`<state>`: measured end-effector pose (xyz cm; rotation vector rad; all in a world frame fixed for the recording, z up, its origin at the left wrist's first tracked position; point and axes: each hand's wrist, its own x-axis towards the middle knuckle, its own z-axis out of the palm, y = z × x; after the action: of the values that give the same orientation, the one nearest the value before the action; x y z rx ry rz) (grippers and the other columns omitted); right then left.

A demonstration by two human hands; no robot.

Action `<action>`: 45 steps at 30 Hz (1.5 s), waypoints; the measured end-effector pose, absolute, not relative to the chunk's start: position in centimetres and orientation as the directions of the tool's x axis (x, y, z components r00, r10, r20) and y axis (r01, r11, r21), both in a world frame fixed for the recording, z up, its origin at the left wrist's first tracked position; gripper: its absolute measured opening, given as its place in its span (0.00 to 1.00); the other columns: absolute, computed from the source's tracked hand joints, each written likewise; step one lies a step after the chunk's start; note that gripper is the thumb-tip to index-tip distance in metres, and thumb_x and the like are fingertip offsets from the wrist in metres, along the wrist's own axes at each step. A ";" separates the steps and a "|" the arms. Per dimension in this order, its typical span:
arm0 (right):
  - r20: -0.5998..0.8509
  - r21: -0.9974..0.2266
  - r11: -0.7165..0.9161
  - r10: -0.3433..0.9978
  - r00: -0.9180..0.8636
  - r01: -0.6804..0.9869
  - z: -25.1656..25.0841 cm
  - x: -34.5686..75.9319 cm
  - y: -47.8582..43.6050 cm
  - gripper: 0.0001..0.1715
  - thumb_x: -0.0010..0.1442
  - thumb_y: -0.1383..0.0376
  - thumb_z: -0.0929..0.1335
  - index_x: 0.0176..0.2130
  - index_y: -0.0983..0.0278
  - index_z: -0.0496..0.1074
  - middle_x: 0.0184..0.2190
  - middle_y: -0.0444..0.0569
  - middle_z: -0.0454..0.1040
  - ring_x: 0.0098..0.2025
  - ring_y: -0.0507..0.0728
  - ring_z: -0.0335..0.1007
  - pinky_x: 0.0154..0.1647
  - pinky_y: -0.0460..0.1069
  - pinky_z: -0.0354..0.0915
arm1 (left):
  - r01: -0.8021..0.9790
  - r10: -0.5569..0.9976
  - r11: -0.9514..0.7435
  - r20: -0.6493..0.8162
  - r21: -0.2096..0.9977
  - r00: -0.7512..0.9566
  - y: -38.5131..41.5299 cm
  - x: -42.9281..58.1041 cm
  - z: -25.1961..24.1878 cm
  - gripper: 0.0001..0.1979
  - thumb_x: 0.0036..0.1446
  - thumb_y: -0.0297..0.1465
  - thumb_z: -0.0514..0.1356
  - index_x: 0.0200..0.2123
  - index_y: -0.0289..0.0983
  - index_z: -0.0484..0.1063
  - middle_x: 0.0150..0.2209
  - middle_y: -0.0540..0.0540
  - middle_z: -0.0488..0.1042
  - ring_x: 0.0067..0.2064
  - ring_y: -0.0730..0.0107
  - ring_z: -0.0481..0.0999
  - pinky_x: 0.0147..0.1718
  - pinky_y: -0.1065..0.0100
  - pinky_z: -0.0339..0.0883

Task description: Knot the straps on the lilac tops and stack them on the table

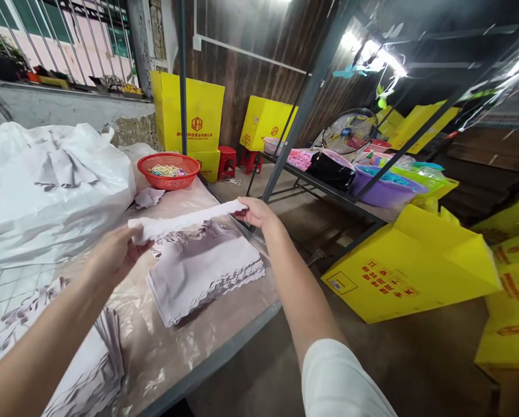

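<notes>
Between my two hands a pale lilac piece of cloth point(190, 219) with a zigzag edge is stretched out, seen nearly edge-on. My left hand point(123, 249) pinches its left end, and my right hand point(255, 212) pinches the right end. Just below it lies a stack of similar cloth pieces point(211, 269) with wavy cut edges, on the plastic-covered table point(164, 359). Another cloth stack point(90, 365) sits at the lower left, partly behind my left forearm.
A red basket point(168, 179) of small items stands at the table's far end, beside a big white plastic bag point(46, 191). On the right, a metal-framed rack point(329, 188) holds a purple tub point(385, 188). Yellow boxes point(407, 266) stand on the floor.
</notes>
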<state>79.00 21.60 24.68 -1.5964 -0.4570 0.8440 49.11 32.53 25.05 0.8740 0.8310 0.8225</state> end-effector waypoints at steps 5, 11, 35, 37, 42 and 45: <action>-0.300 -0.933 -0.355 0.679 0.670 -0.058 19.5 77.5 14.7 0.13 0.61 0.66 0.69 0.26 0.66 0.66 0.20 0.43 0.71 0.20 0.48 0.65 0.18 0.40 0.57 | 0.081 0.720 0.496 -0.462 0.864 0.517 26.2 45.8 19.3 0.18 0.34 0.36 0.73 0.23 0.34 0.69 0.22 0.51 0.71 0.24 0.73 0.72 0.19 0.76 0.62; -0.205 -0.867 -0.465 0.659 0.724 0.178 16.2 77.7 12.2 0.19 0.55 0.57 0.71 0.21 0.64 0.63 0.17 0.38 0.64 0.19 0.47 0.57 0.21 0.42 0.51 | 0.301 0.668 0.362 -0.470 0.882 0.577 25.0 44.2 16.7 0.27 0.27 0.51 0.72 0.19 0.36 0.68 0.18 0.48 0.71 0.20 0.75 0.65 0.18 0.74 0.50; 0.316 -0.394 -0.585 0.638 0.702 0.709 10.0 78.9 11.7 0.23 0.59 0.53 0.63 0.45 0.66 0.72 0.46 0.63 0.76 0.52 0.67 0.69 0.53 0.60 0.62 | 0.225 0.956 -0.066 -0.004 0.972 0.294 25.2 49.6 9.2 0.36 0.64 0.48 0.46 0.68 0.33 0.49 0.71 0.32 0.50 0.73 0.56 0.46 0.70 0.55 0.41; 0.228 -0.407 -0.595 0.669 0.708 0.693 9.5 78.9 11.9 0.25 0.62 0.55 0.59 0.50 0.67 0.72 0.49 0.63 0.76 0.52 0.66 0.70 0.54 0.60 0.63 | 0.202 0.948 -0.065 -0.002 0.977 0.317 25.4 50.7 9.0 0.37 0.65 0.48 0.45 0.70 0.33 0.44 0.73 0.34 0.45 0.74 0.58 0.41 0.71 0.57 0.37; 0.138 -0.390 -0.612 0.699 0.701 0.688 9.4 79.1 11.8 0.27 0.64 0.56 0.57 0.52 0.66 0.74 0.45 0.60 0.78 0.50 0.65 0.73 0.54 0.59 0.65 | 0.149 0.928 -0.026 -0.032 0.989 0.371 26.4 50.6 8.9 0.40 0.65 0.50 0.47 0.71 0.34 0.41 0.73 0.37 0.43 0.73 0.60 0.41 0.70 0.61 0.36; 0.100 -0.389 -0.622 0.705 0.702 0.680 10.1 79.0 11.3 0.29 0.64 0.56 0.57 0.52 0.66 0.75 0.44 0.61 0.78 0.50 0.66 0.73 0.53 0.59 0.67 | 0.174 0.936 -0.026 -0.037 0.984 0.350 26.8 49.6 9.3 0.39 0.65 0.45 0.48 0.71 0.31 0.40 0.73 0.34 0.43 0.73 0.57 0.42 0.71 0.59 0.37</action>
<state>79.00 11.30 10.13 -2.5119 -1.0739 0.0873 49.58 26.85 9.32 1.4811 1.0614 0.8452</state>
